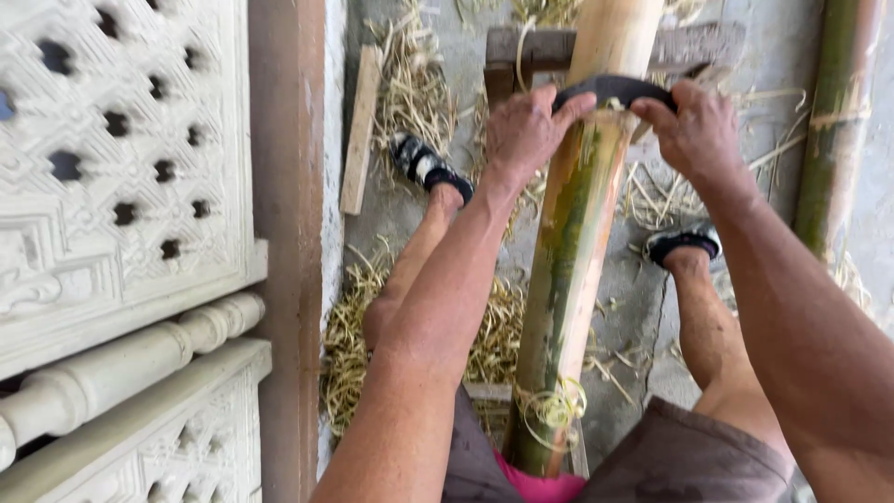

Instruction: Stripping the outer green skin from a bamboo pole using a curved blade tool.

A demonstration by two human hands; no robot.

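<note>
- The left hand [523, 126], in the upper middle of the frame, is closed over the left end of a dark curved blade [615, 89].
- The right hand [697, 126], just right of it, is clenched on the blade's right end; both hands grip the same tool from opposite sides.
- The blade lies across a thick bamboo pole [573, 251], its arched back uppermost and its edge touching the pole's surface.
- The pole runs from the lower middle of the frame, between the person's knees, up to the top edge, where it rests on a worn wooden trestle [694, 45].
- Above the blade the pole is pale and bare; below it, green and tan skin shows in long streaks.
- A thin curl of shaving [555, 410] hangs at the pole's lower end, near the brown shorts [694, 461].
- Two sandalled feet [426, 166] stand either side of the pole on the concrete floor [633, 307], well apart from each other.
- Straw-coloured shavings [354, 335] pile on the floor left of the pole and scatter near the trestle.
- Room on the left is tight: a brown post [289, 279] and carved white panels [121, 168] close that side.
- A second green bamboo pole [833, 130] stands along the right edge, leaving a narrow strip of floor beside the right foot.
- A short wooden slat [359, 130] lies by the post at upper left.
</note>
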